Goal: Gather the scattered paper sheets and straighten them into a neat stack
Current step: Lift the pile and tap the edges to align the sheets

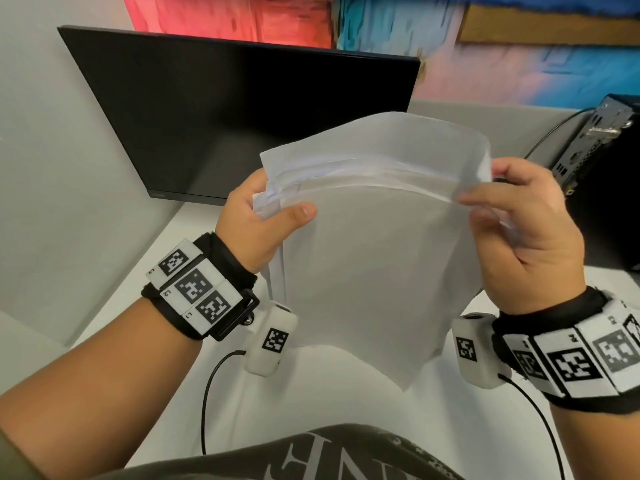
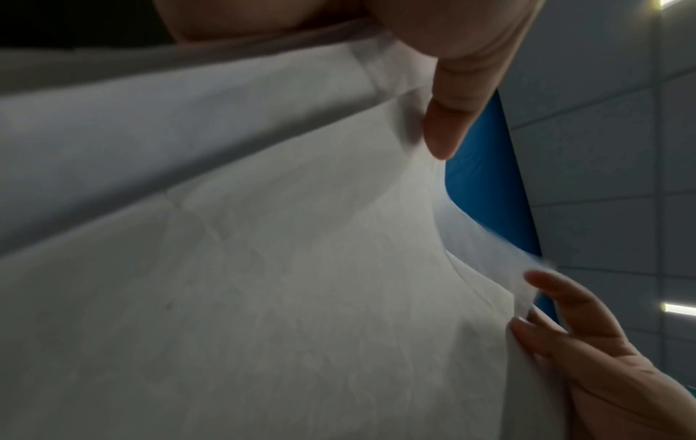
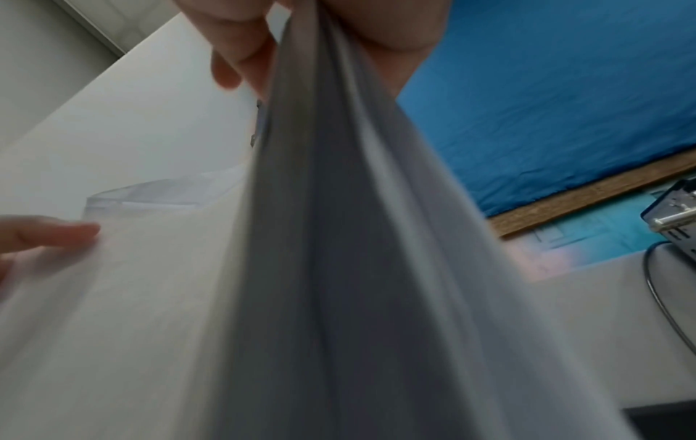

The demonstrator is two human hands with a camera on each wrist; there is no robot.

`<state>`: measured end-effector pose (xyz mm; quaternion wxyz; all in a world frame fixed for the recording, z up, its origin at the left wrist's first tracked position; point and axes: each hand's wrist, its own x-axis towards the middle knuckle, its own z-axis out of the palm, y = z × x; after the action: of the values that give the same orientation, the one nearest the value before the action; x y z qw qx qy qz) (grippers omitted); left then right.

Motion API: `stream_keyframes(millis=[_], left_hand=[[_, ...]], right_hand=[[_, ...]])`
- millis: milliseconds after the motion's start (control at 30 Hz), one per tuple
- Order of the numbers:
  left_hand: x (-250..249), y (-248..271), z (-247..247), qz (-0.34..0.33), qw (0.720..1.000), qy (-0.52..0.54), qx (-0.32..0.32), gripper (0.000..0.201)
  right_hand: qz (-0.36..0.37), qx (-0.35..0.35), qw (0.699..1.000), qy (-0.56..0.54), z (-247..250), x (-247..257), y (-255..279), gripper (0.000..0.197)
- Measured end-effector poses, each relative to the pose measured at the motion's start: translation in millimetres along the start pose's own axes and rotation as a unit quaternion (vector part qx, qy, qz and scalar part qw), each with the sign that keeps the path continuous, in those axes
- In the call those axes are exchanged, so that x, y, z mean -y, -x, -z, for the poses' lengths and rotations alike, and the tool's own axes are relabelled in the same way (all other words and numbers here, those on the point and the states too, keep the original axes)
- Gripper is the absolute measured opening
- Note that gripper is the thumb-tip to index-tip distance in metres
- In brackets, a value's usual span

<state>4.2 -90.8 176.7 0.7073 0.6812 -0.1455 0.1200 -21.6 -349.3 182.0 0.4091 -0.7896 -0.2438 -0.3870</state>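
Note:
Several white paper sheets are held up in the air above the white desk, bowed and with their top edges stepped, not flush. My left hand grips the upper left side, thumb across the front sheet. My right hand pinches the upper right edge, thumb on the front. In the left wrist view the paper sheets fill the frame, with my left thumb on them. In the right wrist view the paper sheets run edge-on between the fingers.
A black monitor stands just behind the paper. A black computer case with a cable sits at the right. Grey partition walls close the left side and the back. A painted wall rises beyond.

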Motion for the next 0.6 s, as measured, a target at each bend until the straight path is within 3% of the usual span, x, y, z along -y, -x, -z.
stream_keyframes(millis=[233,600], left_hand=[[-5,0,-3,-0.007,1.000,-0.007,0.011,0.048],[-18,-2,-10,-0.020,0.999,-0.026,0.003,0.041]], right_hand=[[-0.029,0.043,0.995,0.088,4,-1,-1,0.037],[-0.034,0.037,0.994,0.095,5,-2,-1,0.028]])
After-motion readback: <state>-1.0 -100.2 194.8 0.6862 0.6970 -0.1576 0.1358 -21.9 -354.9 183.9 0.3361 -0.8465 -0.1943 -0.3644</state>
